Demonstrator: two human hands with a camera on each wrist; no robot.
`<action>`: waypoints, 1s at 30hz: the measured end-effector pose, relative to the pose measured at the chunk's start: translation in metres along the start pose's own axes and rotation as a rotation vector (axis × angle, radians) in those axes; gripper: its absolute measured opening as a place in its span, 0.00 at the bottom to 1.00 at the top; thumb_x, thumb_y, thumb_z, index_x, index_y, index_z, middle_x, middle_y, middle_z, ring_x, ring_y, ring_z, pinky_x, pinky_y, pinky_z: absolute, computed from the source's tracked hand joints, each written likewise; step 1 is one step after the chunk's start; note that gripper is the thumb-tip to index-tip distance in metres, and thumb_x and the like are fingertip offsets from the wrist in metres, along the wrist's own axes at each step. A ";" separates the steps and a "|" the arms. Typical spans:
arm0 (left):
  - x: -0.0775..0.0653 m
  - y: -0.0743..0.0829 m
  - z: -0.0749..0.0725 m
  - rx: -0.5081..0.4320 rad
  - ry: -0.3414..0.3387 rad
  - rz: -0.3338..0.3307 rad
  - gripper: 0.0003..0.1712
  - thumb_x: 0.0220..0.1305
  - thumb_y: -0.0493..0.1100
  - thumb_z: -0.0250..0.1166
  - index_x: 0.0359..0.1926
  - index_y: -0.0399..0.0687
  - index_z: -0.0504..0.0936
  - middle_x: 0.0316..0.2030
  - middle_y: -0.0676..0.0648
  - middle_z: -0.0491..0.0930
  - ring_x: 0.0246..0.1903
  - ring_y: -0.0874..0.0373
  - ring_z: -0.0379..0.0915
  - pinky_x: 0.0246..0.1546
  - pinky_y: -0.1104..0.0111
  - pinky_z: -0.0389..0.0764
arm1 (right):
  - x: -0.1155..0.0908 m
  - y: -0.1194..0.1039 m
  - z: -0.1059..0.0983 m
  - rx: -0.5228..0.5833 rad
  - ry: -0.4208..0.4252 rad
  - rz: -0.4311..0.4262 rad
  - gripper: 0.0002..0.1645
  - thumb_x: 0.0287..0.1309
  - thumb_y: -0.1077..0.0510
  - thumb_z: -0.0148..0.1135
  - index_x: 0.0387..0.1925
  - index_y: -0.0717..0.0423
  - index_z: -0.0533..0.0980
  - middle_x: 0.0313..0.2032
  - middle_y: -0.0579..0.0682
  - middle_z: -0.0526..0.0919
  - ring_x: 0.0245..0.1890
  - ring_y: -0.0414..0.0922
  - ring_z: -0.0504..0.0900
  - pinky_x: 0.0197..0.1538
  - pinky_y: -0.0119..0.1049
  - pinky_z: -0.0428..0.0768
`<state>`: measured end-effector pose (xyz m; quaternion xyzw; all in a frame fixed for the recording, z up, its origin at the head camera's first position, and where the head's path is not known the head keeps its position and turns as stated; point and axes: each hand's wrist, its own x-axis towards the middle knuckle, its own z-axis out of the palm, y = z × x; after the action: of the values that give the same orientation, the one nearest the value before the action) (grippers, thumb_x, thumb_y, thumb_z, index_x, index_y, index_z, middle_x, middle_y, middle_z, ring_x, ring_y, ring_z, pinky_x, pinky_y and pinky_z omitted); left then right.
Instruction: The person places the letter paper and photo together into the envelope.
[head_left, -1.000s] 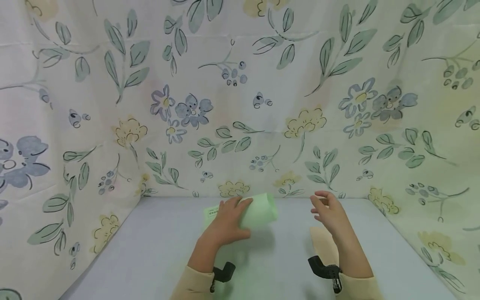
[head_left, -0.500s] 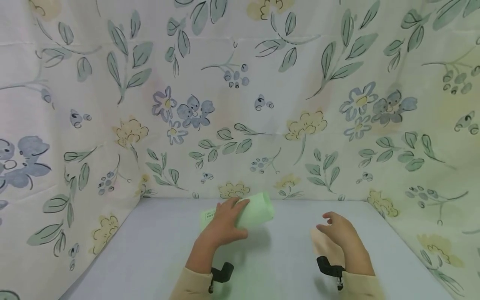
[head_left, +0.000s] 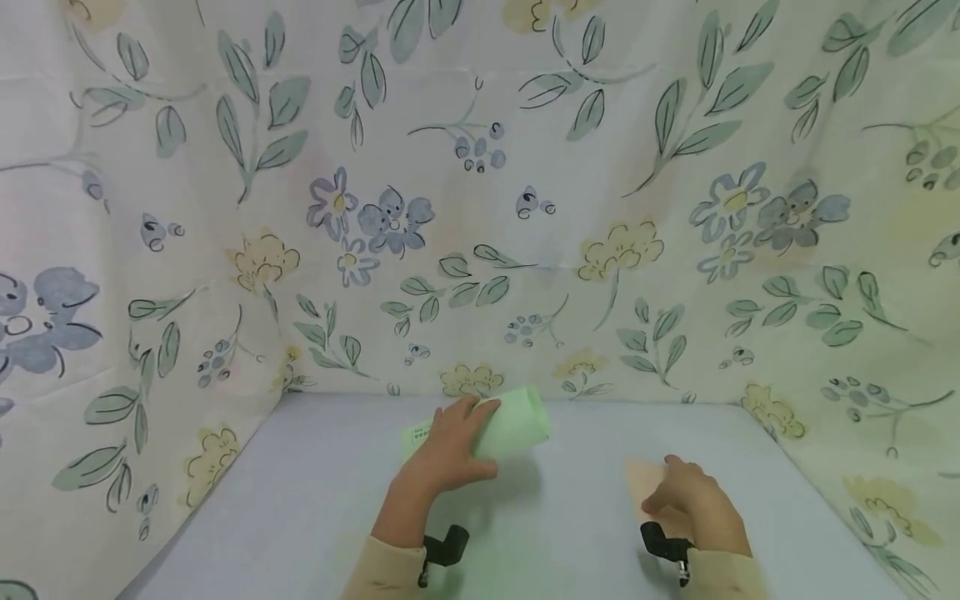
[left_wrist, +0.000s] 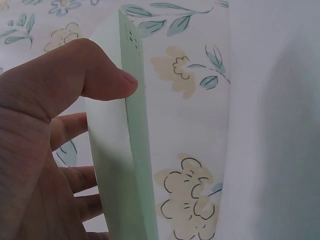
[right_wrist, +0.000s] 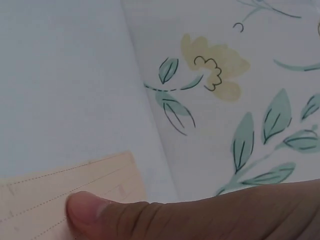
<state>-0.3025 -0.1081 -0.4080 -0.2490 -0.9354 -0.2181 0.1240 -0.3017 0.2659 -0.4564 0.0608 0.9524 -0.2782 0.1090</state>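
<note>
My left hand [head_left: 447,450] holds a light green paper envelope [head_left: 517,421], bent into a sleeve that gapes at its right end. Small dark print shows near its left end. In the left wrist view the thumb lies across the near edge of the envelope [left_wrist: 115,135], with the other fingers behind it. My right hand [head_left: 693,498] is over a peach sheet of paper [head_left: 640,479] on the table. Its thumb and index fingertip are apart. In the right wrist view the thumb [right_wrist: 87,210] overlaps the sheet, which has dotted lines; whether it presses there I cannot tell.
A white table [head_left: 300,483] spreads under both hands. Behind it and along its sides hangs a floral cloth [head_left: 480,217]. A dark wrist mount [head_left: 447,546] sits at the left wrist, and another mount [head_left: 663,543] at the right.
My right hand has come down and slightly right, from above the peach sheet onto it. The left hand and the green envelope have stayed nearly in place.
</note>
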 end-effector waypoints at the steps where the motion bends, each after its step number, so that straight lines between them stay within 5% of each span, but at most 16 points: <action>1: 0.000 0.000 -0.001 -0.003 -0.002 -0.004 0.51 0.40 0.52 0.68 0.70 0.61 0.59 0.66 0.45 0.57 0.65 0.50 0.53 0.67 0.46 0.41 | 0.001 0.000 0.000 -0.005 0.001 0.000 0.60 0.37 0.48 0.76 0.64 0.73 0.55 0.59 0.81 0.54 0.57 0.80 0.51 0.53 0.73 0.58; 15: 0.000 0.005 -0.001 0.004 -0.028 -0.029 0.51 0.40 0.53 0.68 0.70 0.61 0.60 0.67 0.44 0.58 0.66 0.49 0.52 0.67 0.47 0.42 | 0.003 -0.002 0.003 -0.147 0.060 -0.044 0.56 0.34 0.45 0.77 0.58 0.76 0.63 0.50 0.80 0.64 0.47 0.77 0.64 0.48 0.69 0.67; 30: 0.001 0.003 0.001 0.010 -0.036 -0.027 0.51 0.41 0.53 0.68 0.70 0.60 0.59 0.66 0.44 0.59 0.65 0.49 0.54 0.66 0.45 0.43 | 0.003 -0.006 0.004 -0.148 0.069 0.002 0.59 0.33 0.46 0.78 0.59 0.78 0.60 0.52 0.80 0.65 0.49 0.74 0.68 0.47 0.66 0.70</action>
<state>-0.3021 -0.1050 -0.4078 -0.2398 -0.9418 -0.2106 0.1056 -0.3049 0.2586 -0.4575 0.0631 0.9735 -0.2044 0.0808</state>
